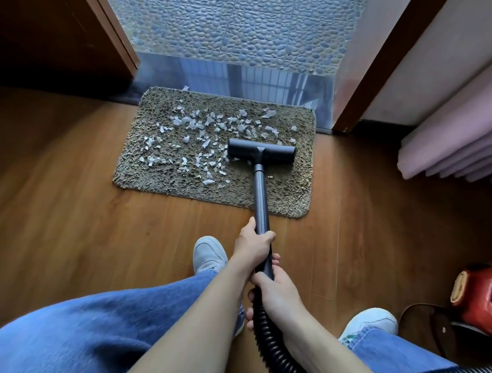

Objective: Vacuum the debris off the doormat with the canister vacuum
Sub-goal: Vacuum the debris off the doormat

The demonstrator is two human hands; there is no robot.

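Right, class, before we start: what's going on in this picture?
A person is vacuuming a doormat. The left hand grips the wand higher up, and the right hand grips it where the hose joins. The floor head rests on the mat's right side. White scraps cover the middle and left. The red canister sits at the right.

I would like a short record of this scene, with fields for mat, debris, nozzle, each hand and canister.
mat: shaggy brown doormat on the wooden floor
debris: white paper scraps, mostly on the mat's left and far parts
nozzle: floor head resting on the mat's right side
left hand: grips the wand, in front
right hand: grips the wand's end by the hose
canister: red, at the right edge, partly out of view
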